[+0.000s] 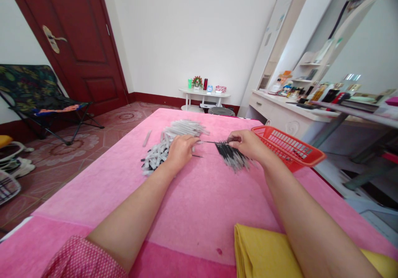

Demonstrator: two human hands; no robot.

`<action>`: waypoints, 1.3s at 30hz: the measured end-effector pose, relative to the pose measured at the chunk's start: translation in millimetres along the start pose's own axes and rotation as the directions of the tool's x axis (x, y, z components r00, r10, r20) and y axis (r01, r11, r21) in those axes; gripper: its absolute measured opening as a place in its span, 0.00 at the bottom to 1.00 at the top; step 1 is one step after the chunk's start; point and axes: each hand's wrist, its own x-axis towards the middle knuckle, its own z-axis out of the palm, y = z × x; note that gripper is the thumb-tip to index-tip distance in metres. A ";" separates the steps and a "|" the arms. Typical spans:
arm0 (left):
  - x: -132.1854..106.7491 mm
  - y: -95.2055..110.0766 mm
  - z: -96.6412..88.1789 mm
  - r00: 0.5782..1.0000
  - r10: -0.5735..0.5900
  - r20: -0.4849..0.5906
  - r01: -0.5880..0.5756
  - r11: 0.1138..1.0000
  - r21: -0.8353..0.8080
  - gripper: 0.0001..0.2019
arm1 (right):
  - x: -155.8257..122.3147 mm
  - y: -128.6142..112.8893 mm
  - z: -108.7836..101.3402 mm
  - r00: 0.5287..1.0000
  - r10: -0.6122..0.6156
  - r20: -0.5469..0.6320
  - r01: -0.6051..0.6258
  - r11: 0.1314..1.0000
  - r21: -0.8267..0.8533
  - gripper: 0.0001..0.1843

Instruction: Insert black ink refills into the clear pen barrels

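My left hand (180,149) is closed beside a heap of small whitish and black pieces that look like pen caps (155,155). A whitish end shows at its fingertips. From there a thin dark rod, seemingly a pen refill (213,142), runs across to my right hand (244,142), whose fingers pinch its other end. Under and beside my right hand lies a bundle of black and grey refills (231,158). Behind my left hand is a pile of clear whitish pen barrels (186,128). One more dark refill (197,156) lies by my left hand.
A red plastic basket (289,147) stands right of my right hand. Folded yellow cloth (264,251) lies at the front under my right forearm. A single whitish barrel (147,138) lies at the left on the pink tablecloth (192,211). A dresser (280,108) stands beyond the table's right edge.
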 end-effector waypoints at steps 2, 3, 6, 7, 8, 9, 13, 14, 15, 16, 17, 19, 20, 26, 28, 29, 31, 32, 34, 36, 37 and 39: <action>-0.5 -1.3 -0.2 1.000 -0.010 -0.015 0.010 1.000 -0.015 0.16 | -0.8 0.4 -4.0 1.000 -0.003 0.006 0.003 1.000 0.008 0.05; -0.7 -2.0 -0.3 1.000 -0.012 -0.020 0.012 1.000 -0.021 0.16 | -1.0 1.1 -5.4 1.000 -0.004 0.007 0.004 1.000 0.012 0.05; -0.9 -3.6 0.3 0.999 -0.021 -0.031 0.020 0.999 -0.031 0.17 | -0.9 3.6 -6.3 1.000 -0.008 0.022 0.008 1.000 0.012 0.05; -0.9 -3.7 0.7 0.999 -0.021 -0.030 0.020 0.999 -0.033 0.17 | -0.7 4.1 -5.7 1.000 -0.010 0.026 0.010 1.000 0.007 0.05; -0.8 -3.6 1.1 0.999 -0.017 -0.028 0.016 0.999 -0.035 0.17 | -0.4 4.2 -4.7 0.999 -0.012 0.030 0.012 1.000 -0.001 0.05; -0.7 -3.2 1.6 1.000 -0.009 -0.025 0.008 0.999 -0.038 0.17 | -0.2 3.8 -3.5 0.999 -0.013 0.032 0.014 1.000 -0.009 0.05; -0.3 -2.1 3.7 0.999 0.042 0.000 -0.042 0.998 -0.042 0.16 | 0.0 -2.7 1.4 1.000 -0.005 0.029 0.007 0.998 -0.065 0.05; -0.3 -2.3 4.0 0.999 0.051 0.005 -0.051 0.998 -0.046 0.16 | -0.2 -5.4 1.9 1.000 -0.002 0.020 0.004 0.996 -0.089 0.06; -0.3 -2.9 4.3 0.998 0.055 0.004 -0.054 0.997 -0.053 0.16 | -0.6 -8.5 1.9 1.000 0.001 0.006 0.000 0.993 -0.119 0.06; -0.3 -3.6 4.5 0.999 0.051 -0.003 -0.051 0.997 -0.063 0.16 | -1.1 -11.8 1.4 1.000 -0.001 -0.013 -0.001 0.988 -0.152 0.06; -0.4 -4.4 4.5 0.999 0.043 -0.016 -0.044 0.996 -0.075 0.16 | -1.7 -15.2 0.4 0.999 -0.012 -0.034 0.005 0.982 -0.187 0.07; -0.5 -5.6 4.2 0.999 0.035 -0.033 -0.038 0.994 -0.098 0.17 | -3.0 -21.7 -2.4 0.996 -0.059 -0.063 0.041 0.965 -0.258 0.07; -0.5 -5.7 4.0 0.999 0.042 -0.031 -0.045 0.994 -0.104 0.17 | -3.5 -24.7 -3.8 0.994 -0.089 -0.063 0.068 0.955 -0.287 0.08; 1.3 -1.4 4.5 0.998 0.063 -0.020 -0.066 0.982 -0.180 0.15 | -4.4 -42.7 0.0 0.979 -0.191 -0.066 0.164 0.942 -0.292 0.06; 2.7 -2.8 4.9 0.997 0.014 -0.078 -0.034 0.963 -0.269 0.15 | -6.1 -52.7 7.0 0.943 -0.217 -0.253 0.150 0.954 -0.261 0.05; 3.4 -4.6 4.7 0.993 -0.024 -0.112 -0.013 0.949 -0.316 0.15 | -7.5 -58.8 11.3 0.902 -0.229 -0.366 0.145 0.959 -0.242 0.06; 5.0 -10.0 2.9 0.977 -0.120 -0.175 0.040 0.915 -0.402 0.14 | -11.3 -71.9 22.0 0.821 -0.264 -0.506 0.185 0.962 -0.201 0.07; 5.9 -13.3 1.3 0.964 -0.175 -0.199 0.071 0.894 -0.442 0.14 | -13.4 -78.5 28.7 0.809 -0.293 -0.509 0.234 0.956 -0.178 0.08; 7.7 -20.3 -3.4 0.934 -0.280 -0.222 0.128 0.842 -0.525 0.13 | -17.5 -90.9 45.2 0.835 -0.363 -0.413 0.346 0.931 -0.117 0.09; 9.8 -27.4 -9.3 0.903 -0.371 -0.217 0.164 0.763 -0.625 0.13 | -21.2 -101.6 64.9 0.865 -0.424 -0.270 0.430 0.902 -0.040 0.09; 10.9 -30.8 -12.4 0.887 -0.411 -0.211 0.172 0.717 -0.675 0.12 | -23.1 -106.4 74.9 0.865 -0.462 -0.195 0.470 0.883 -0.006 0.10; 13.0 -37.3 -18.6 0.846 -0.488 -0.214 0.163 0.620 -0.768 0.12 | -27.0 -115.6 93.0 0.828 -0.559 -0.052 0.561 0.827 0.036 0.13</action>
